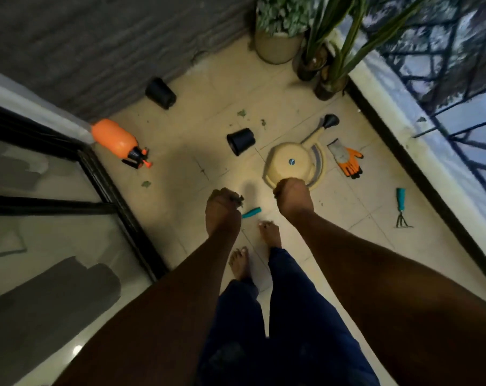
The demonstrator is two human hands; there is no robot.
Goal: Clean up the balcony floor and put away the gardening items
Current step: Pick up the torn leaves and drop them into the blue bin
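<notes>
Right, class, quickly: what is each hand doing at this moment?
Left hand: fingers curled round a clump of green leaf scraps.
Right hand: gripping the rim of the cream plastic watering can.

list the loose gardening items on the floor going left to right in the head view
orange spray bottle → black pot by the wall → tipped black pot → beige watering can → orange-and-grey glove → teal-handled hand rake

Bare forearms without sleeves, left hand (222,207) at 11 o'clock, right hand (292,196) at 1 o'clock, dark navy trousers (292,316) at 6 o'clock, bare feet (269,235).
</notes>
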